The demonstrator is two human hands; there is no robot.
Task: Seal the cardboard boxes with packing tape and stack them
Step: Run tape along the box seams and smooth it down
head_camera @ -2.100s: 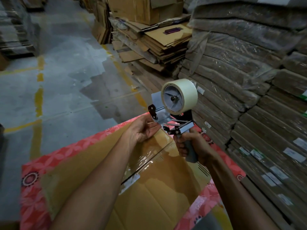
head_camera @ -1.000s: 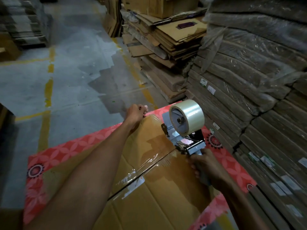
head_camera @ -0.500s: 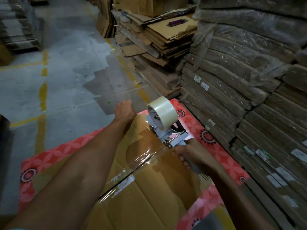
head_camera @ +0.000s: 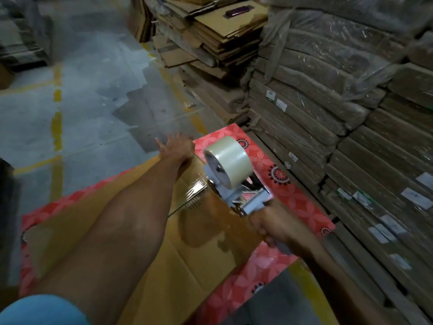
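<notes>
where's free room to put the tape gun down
Free: brown box top between your left forearm and right hand on the tape gun; concrete floor beyond the box's left edge. Crowded: wrapped cardboard bundles along its right side.

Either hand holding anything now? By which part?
Right hand grips the metal tape dispenser by its grey handle. Left hand holds nothing, fingers spread at the brown cardboard box's far edge.

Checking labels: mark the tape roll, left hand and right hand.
tape roll (head_camera: 230,156): head view, outer wound surface.
left hand (head_camera: 179,146): head view, back of hand.
right hand (head_camera: 269,227): head view, knuckles gripping tape dispenser (head_camera: 234,195).
</notes>
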